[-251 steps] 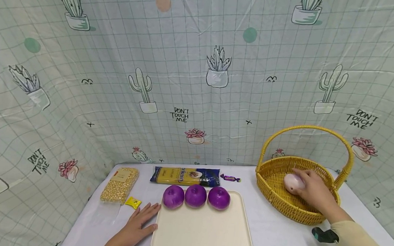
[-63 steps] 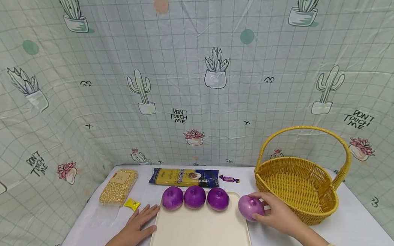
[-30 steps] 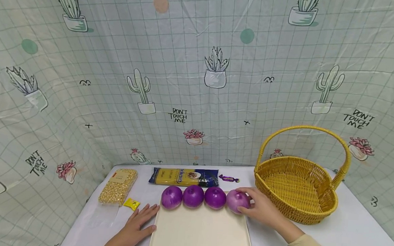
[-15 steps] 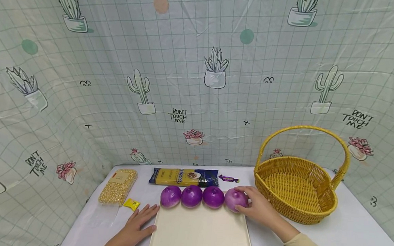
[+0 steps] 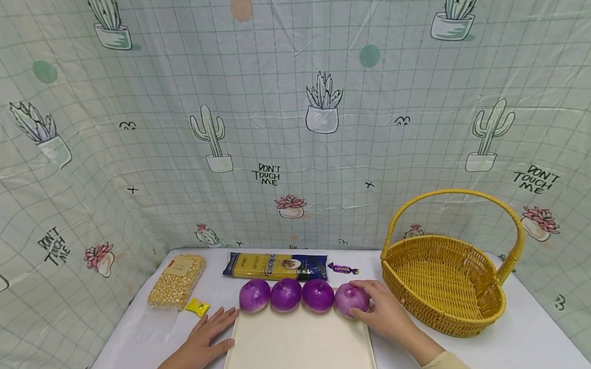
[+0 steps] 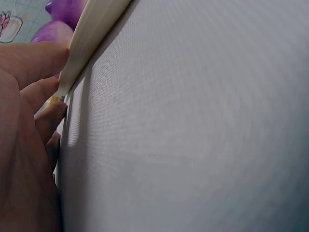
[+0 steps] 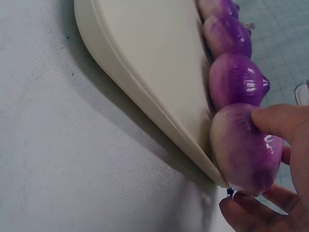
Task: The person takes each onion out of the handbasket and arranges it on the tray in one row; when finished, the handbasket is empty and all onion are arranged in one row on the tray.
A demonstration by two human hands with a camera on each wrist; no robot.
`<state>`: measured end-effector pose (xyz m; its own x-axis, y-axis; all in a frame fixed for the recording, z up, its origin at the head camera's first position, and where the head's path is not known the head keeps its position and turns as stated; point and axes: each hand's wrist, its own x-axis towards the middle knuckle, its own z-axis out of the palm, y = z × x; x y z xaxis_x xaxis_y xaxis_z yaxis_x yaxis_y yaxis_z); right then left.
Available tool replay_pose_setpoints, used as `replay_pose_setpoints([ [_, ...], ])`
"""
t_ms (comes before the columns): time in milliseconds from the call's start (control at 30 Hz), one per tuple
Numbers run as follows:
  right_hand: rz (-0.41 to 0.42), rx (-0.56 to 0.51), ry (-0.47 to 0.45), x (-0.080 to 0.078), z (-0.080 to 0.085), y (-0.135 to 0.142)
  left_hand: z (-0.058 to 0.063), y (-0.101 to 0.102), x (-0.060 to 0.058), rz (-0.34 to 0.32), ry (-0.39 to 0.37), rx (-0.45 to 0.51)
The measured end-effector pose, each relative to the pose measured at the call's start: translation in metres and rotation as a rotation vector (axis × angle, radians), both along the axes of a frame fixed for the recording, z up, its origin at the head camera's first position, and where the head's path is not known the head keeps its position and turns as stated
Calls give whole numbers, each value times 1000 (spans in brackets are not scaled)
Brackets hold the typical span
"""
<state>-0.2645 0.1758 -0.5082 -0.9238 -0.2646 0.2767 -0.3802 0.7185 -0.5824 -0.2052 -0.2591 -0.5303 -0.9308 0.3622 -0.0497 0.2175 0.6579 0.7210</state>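
Note:
Several purple onions form a row along the far edge of a cream tray [image 5: 301,354]. At the row's right end is a lighter purple onion [image 5: 351,301], touching its neighbour; my right hand [image 5: 386,314] holds it between thumb and fingers. The right wrist view shows this onion [image 7: 244,150] at the tray's corner, the thumb on one side and fingers around the other. My left hand [image 5: 208,343] lies beside the tray's left edge with fingers extended. Up close in the left wrist view, fingertips touch the tray's outer wall [image 6: 89,41].
A yellow wicker basket [image 5: 442,315] with a tall handle stands right of the tray. Behind the onions lies a blue and yellow pasta packet [image 5: 275,266], beside a purple-wrapped candy [image 5: 343,269]. On the left are a bag of corn kernels [image 5: 176,281] and a yellow-wrapped candy [image 5: 197,306].
My right hand has carried the lighter onion from the basket to the row's right end. Over the last second the row has shifted slightly left. My left hand has stayed beside the tray.

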Motion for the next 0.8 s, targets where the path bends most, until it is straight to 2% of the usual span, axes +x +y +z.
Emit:
replay_pose_setpoints([
  [433,-12,-9,-35,-1,-5,-3,-2,0,-1,-3,13,0],
  [800,-18,-4,-23,-2,-7,-5,-1,0,-1,-3,4,1],
])
